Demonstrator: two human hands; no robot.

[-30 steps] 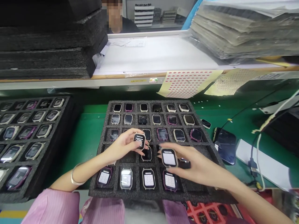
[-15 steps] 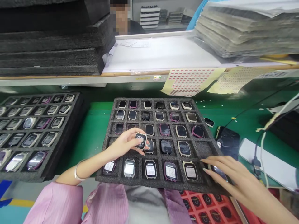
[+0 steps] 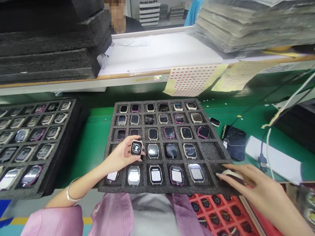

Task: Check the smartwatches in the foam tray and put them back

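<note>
My left hand point(image 3: 125, 151) grips a strapless smartwatch point(image 3: 136, 148) by its edges, its lit dial facing up. It hovers over the left side of a black foam tray point(image 3: 145, 189) with rows of similar watches. At the tray's front right corner, my right hand point(image 3: 256, 182) has thumb and fingers around another watch point(image 3: 233, 174), which is tilted and partly covered by the hand. Several front-row watches, such as the one with a pale lit screen point(image 3: 156, 174), show a white page. An unfilled compartment point(image 3: 211, 151) lies just behind my right hand.
A second foam tray of watches point(image 3: 41, 177) stands on the left. To the right are a loose watch point(image 3: 215, 122), a black pouch-like item point(image 3: 235, 142) and cables point(image 3: 263, 159). Below sits a red tray point(image 3: 209, 213). A shelf point(image 3: 157, 59) bears foam stacks; a person is behind it.
My left hand has shifted left with its watch, the thumb now off the screen. The watch at my right hand is now tipped up between the fingers. The view has moved slightly.
</note>
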